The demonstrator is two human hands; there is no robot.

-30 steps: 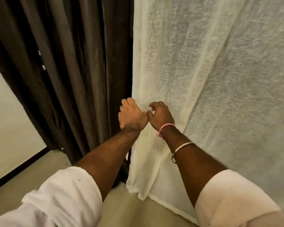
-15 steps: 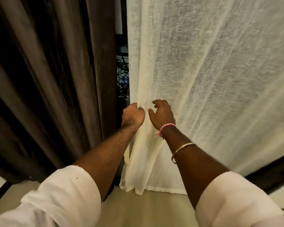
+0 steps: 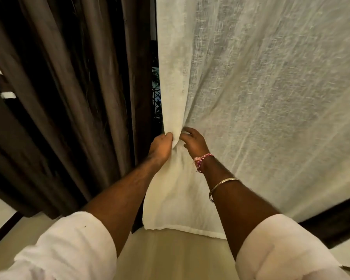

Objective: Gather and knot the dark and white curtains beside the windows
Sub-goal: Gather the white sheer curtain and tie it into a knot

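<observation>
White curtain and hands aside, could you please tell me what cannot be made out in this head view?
- Left hand fingertips: buried in the white curtain fold, so the grip's depth is hidden.
- Curtain tops and rail: cut off by the upper edge.
- Window: only a dark sliver shows between the dark curtain and the white one.
- Right hand: fingers blurred; contact unclear.

The white curtain (image 3: 261, 93) is showing as a thin, loosely woven, slubby cloth, matt and half sheer. The dark curtain (image 3: 69, 87) is hanging as heavier brown cloth with a faint sheen on its folds. A bangle (image 3: 220, 185) is gleaming like polished metal beside a twisted thread wristband (image 3: 202, 159). The floor (image 3: 170, 255) is looking smooth and matt.
</observation>
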